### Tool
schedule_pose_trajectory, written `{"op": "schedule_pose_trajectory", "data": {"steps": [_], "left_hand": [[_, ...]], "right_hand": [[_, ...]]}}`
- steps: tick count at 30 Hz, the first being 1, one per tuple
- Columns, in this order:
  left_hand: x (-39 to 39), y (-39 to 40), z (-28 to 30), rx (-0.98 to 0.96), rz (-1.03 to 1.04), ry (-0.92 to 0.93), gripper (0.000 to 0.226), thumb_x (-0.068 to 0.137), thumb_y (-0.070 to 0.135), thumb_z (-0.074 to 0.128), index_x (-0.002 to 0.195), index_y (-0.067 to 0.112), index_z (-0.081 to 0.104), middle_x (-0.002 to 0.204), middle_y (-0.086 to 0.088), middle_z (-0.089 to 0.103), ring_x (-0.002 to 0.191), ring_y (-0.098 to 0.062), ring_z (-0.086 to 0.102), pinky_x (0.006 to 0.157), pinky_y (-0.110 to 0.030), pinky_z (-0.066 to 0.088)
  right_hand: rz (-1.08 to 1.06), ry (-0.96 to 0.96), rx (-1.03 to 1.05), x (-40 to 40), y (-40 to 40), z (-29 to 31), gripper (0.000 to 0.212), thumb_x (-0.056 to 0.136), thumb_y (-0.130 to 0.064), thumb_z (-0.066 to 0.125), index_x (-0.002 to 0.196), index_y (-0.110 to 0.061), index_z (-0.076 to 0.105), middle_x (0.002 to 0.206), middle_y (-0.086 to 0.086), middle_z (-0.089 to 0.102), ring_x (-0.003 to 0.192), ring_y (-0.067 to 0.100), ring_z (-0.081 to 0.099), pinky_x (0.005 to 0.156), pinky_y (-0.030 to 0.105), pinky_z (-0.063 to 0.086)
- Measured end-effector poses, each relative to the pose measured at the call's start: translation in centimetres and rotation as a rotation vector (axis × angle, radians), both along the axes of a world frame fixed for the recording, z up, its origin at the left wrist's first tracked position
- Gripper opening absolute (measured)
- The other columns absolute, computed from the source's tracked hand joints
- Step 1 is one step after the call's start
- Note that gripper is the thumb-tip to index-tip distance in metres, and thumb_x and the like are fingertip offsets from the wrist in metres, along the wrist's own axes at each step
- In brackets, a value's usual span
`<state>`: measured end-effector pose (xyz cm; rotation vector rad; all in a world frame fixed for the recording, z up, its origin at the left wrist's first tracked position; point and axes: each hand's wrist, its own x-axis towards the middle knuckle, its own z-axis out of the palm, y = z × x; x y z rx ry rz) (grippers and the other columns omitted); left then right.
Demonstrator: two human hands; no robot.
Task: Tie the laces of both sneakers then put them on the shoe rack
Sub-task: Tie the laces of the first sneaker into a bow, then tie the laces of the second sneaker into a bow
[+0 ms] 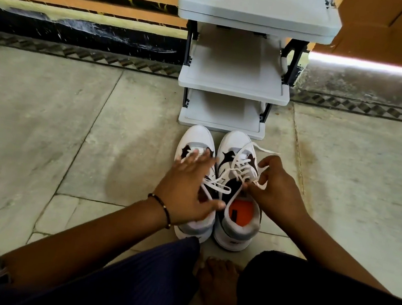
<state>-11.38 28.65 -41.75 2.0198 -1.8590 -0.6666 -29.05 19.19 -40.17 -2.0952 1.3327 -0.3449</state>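
We had the 2 sneakers side by side on the floor just in front of the shoe rack point(234, 87), toes pointing at its bottom shelf. The right sneaker point(239, 183) was clearly untied, laces point(238, 165) trailing loose. Our right hand point(279, 190) was pinched on a lace near its tongue. Our left hand point(187, 189) lay spread flat, gripping nothing, over the left sneaker point(196, 141), so we couldn't tell if that one was tied. Pretty early on: knots still to do, and all 3 rack shelves bare.
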Motion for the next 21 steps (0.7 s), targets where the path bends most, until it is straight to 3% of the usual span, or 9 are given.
{"op": "schedule_pose_trajectory", "data": {"steps": [3, 7, 14, 19, 21], "left_hand": [[-1.3, 0.4, -1.2, 0.113, -0.147, -0.155, 0.094, 0.071, 0.066, 0.049, 0.143, 0.033, 0.0, 0.158, 0.004, -0.006, 0.144, -0.015, -0.015, 0.115, -0.048, -0.009], [-0.8, 0.2, -1.6, 0.154, -0.139, -0.183, 0.095, 0.062, 0.057, 0.047, 0.143, 0.031, 0.006, 0.158, 0.007, -0.002, 0.144, -0.013, -0.014, 0.115, -0.056, -0.005], [0.5, -0.3, -1.8, 0.126, -0.122, -0.214, 0.093, 0.06, 0.062, 0.037, 0.143, 0.029, 0.011, 0.158, 0.007, 0.005, 0.144, -0.02, -0.009, 0.116, -0.05, -0.001], [-0.2, -1.3, -1.6, 0.13, -0.21, -0.451, 0.084, 0.067, 0.056, 0.033, 0.143, 0.026, 0.013, 0.158, 0.002, 0.003, 0.144, -0.022, -0.015, 0.106, -0.061, -0.019], [-1.0, -2.6, -1.3, 0.137, -0.232, -0.433, 0.079, 0.067, 0.056, 0.027, 0.141, 0.027, 0.022, 0.158, 0.001, 0.009, 0.144, -0.021, -0.013, 0.104, -0.063, -0.021]], "right_hand": [[-0.001, 0.08, 0.025, -1.0, 1.1, -0.8, 0.048, 0.073, -0.021, 0.071, 0.111, -0.012, 0.042, 0.098, 0.007, 0.054, 0.082, 0.025, 0.054, 0.056, 0.028, 0.036], [0.13, 0.143, -0.081, -1.5, 3.3, -2.2, 0.053, 0.067, -0.018, 0.068, 0.114, -0.013, 0.044, 0.114, 0.011, 0.048, 0.103, 0.031, 0.047, 0.08, 0.035, 0.04], [0.101, 0.088, -0.05, -2.1, 3.6, -2.1, 0.047, 0.068, -0.011, 0.063, 0.112, -0.01, 0.048, 0.112, 0.012, 0.048, 0.103, 0.031, 0.048, 0.078, 0.031, 0.035], [-0.016, 0.018, 0.086, -2.2, 2.7, -2.7, 0.044, 0.073, -0.016, 0.067, 0.113, -0.008, 0.052, 0.113, 0.013, 0.051, 0.107, 0.028, 0.049, 0.088, 0.034, 0.043], [-0.094, -0.018, 0.177, -1.6, 1.6, -2.7, 0.039, 0.074, -0.022, 0.068, 0.11, -0.009, 0.057, 0.11, 0.012, 0.055, 0.103, 0.025, 0.053, 0.085, 0.036, 0.047]]}}
